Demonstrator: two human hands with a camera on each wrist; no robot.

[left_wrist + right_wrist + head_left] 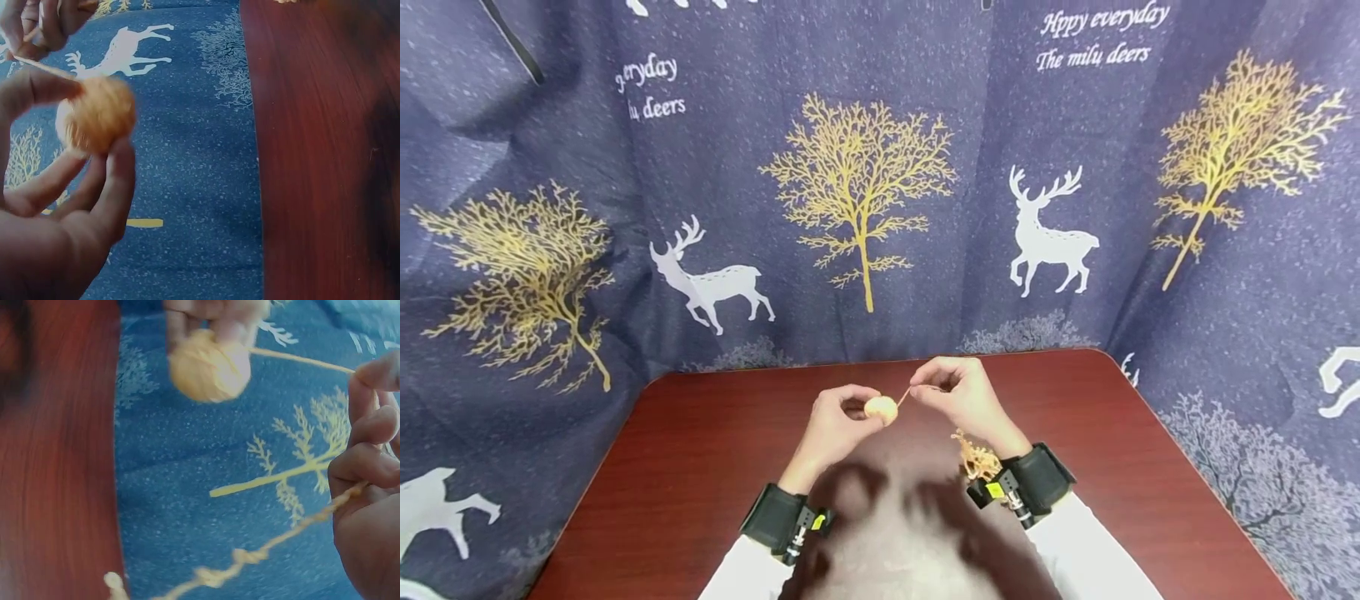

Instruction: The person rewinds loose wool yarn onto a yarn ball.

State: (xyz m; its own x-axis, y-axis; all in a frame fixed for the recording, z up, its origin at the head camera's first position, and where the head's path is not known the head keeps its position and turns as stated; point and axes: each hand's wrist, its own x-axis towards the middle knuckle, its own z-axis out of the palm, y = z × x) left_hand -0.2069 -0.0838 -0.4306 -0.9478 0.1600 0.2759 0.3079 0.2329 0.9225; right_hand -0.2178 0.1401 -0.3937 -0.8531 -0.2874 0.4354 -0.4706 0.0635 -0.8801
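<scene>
A ball of yellow-orange yarn (881, 409) is held between the thumb and fingers of my left hand (838, 421), raised over the table. From the ball a short taut strand (300, 360) runs to my right hand (958, 396), which pinches it between thumb and forefinger. In the right wrist view, more yarn (250, 555), kinked and knotted, leaves the lower side of the right hand and hangs down. A loose tangle of the same yarn (977, 460) shows below the right wrist in the head view. The left wrist view shows the ball (103, 115) gripped from both sides.
The dark red wooden table (715, 450) spreads under both hands. A blue cloth (910, 333) printed with deer and trees hangs behind and beside it. Each wrist wears a black strap (1037, 479) with a small camera.
</scene>
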